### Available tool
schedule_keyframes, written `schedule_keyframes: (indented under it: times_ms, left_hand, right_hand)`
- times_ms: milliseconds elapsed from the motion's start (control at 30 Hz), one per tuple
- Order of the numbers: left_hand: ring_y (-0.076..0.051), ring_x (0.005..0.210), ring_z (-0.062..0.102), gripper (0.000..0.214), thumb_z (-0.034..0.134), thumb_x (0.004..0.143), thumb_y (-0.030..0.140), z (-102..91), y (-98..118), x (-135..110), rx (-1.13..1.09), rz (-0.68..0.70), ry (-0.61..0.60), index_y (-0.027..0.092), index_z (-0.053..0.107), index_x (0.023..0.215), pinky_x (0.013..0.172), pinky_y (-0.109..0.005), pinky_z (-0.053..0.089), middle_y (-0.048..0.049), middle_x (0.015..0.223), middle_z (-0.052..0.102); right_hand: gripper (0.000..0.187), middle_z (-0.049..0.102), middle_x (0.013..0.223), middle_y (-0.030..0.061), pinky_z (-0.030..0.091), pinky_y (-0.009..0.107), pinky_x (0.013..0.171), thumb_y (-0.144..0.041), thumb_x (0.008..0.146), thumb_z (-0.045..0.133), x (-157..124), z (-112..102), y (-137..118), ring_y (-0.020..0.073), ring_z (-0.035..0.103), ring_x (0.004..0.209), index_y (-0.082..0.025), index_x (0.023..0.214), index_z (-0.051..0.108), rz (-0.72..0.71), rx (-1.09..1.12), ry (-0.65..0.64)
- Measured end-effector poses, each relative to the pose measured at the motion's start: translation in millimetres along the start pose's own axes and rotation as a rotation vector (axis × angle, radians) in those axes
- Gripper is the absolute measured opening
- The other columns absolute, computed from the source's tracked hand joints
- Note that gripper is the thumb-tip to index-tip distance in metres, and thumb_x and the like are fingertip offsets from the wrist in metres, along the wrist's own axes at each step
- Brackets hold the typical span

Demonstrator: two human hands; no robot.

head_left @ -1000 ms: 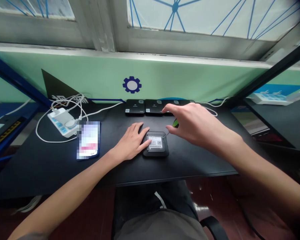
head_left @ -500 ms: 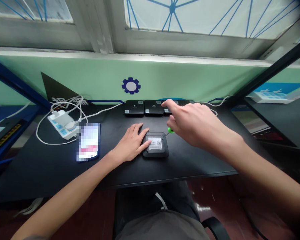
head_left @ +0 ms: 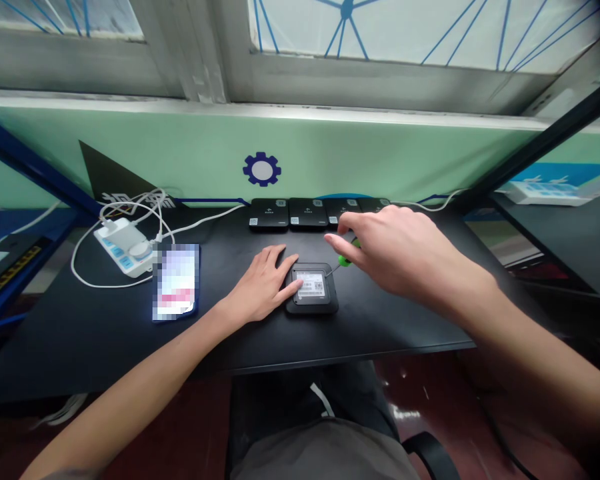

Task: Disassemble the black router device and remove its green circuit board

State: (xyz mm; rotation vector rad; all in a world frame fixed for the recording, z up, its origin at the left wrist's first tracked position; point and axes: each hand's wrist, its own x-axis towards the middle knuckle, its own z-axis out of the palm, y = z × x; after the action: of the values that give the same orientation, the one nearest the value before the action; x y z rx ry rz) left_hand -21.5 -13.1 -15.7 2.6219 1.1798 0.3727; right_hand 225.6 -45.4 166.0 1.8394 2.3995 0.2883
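Black and round-cornered, a device point(head_left: 316, 303) is lying on the black desk point(head_left: 260, 343), back from the front edge point(head_left: 355, 358), with dark surface stretching between. The left hand point(head_left: 260, 287) is lying open along the device's left side, fingers spreading onto the desk and thumb resting on the white label point(head_left: 314, 285). The right hand point(head_left: 397, 243) is holding a green-handled screwdriver point(head_left: 346, 259) at a slant; thumb and forefinger are standing apart around the handle, the other fingers are hiding from view, and the thin shaft is meeting the device near its far right corner. Four black boxes point(head_left: 309, 213) are lining the desk's back edge, a strip of desktop separating them from the device. Leftward, a phone point(head_left: 177, 283) is lying just beside a white power strip point(head_left: 123, 248), while more desktop is reaching out to the device's right, under the right forearm point(head_left: 530, 350).
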Motion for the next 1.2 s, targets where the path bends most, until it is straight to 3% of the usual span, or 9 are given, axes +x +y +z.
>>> schedule_keyframes:
  times_ms: [133,300,567,733,800,1033,1200]
  left_hand:
    - [-0.043,0.165,0.042,0.068,0.042,0.122,0.064,1.0,-0.6,0.0,0.018,0.005,0.002,0.020,0.050,0.173,0.136,-0.065,0.041,-0.0235,0.177,0.044]
    - [-0.044,0.166,0.041,0.069,0.044,0.121,0.063,1.0,-0.4,-0.2,0.013,0.005,0.000,0.018,0.051,0.173,0.138,-0.064,0.040,-0.0239,0.177,0.044]
    - [-0.043,0.165,0.042,0.067,0.043,0.122,0.062,0.3,0.3,0.4,0.017,0.001,-0.002,0.020,0.051,0.173,0.136,-0.065,0.041,-0.0232,0.177,0.044]
    - [-0.043,0.165,0.042,0.065,0.043,0.122,0.062,0.8,-1.1,0.1,0.005,0.006,0.008,0.021,0.051,0.172,0.136,-0.066,0.041,-0.0220,0.177,0.045]
    - [-0.043,0.165,0.042,0.066,0.043,0.122,0.062,0.8,-0.8,0.0,0.007,0.004,0.007,0.021,0.051,0.173,0.137,-0.065,0.041,-0.0217,0.177,0.045]
    - [-0.043,0.166,0.042,0.066,0.044,0.122,0.062,1.1,-0.2,0.3,0.003,0.004,0.008,0.021,0.051,0.173,0.137,-0.065,0.040,-0.0224,0.178,0.044]
    - [-0.043,0.165,0.042,0.066,0.043,0.122,0.063,1.9,-0.7,0.4,0.005,0.002,0.011,0.022,0.050,0.174,0.136,-0.066,0.041,-0.0222,0.178,0.045]
  right_hand:
    - [0.034,0.085,0.097,0.0147,0.032,0.037,0.065,-0.042,0.117,0.053,1.6,-4.1,-3.4,0.0320,0.075,0.080,-0.022,0.133,0.075,-0.017,-0.004,-0.025]
    - [0.045,0.085,0.098,0.0143,0.035,0.037,0.068,-0.039,0.112,0.057,2.8,0.8,-2.1,0.0341,0.077,0.084,-0.020,0.153,0.065,-0.022,0.077,0.014]
    - [0.050,0.083,0.093,0.0143,0.030,0.038,0.064,-0.035,0.111,0.051,1.1,3.5,-0.5,0.0338,0.076,0.078,-0.017,0.156,0.062,-0.039,0.038,0.062]
    - [0.036,0.081,0.085,0.0136,0.023,0.038,0.061,-0.037,0.114,0.051,1.6,1.7,-4.4,0.0341,0.076,0.074,-0.020,0.137,0.072,-0.026,-0.057,0.055]
    - [0.039,0.081,0.086,0.0137,0.023,0.038,0.060,-0.042,0.118,0.048,1.2,1.2,-4.5,0.0342,0.076,0.073,-0.020,0.138,0.072,-0.035,-0.058,0.043]
    - [0.049,0.086,0.101,0.0107,0.031,0.037,0.065,-0.037,0.113,0.057,-0.3,5.2,1.0,0.0348,0.081,0.087,-0.023,0.160,0.061,-0.089,0.089,0.050]
    - [0.059,0.087,0.100,0.0079,0.037,0.038,0.069,-0.025,0.100,0.066,3.0,6.7,-2.0,0.0328,0.081,0.090,-0.023,0.159,0.063,-0.046,0.170,0.088]
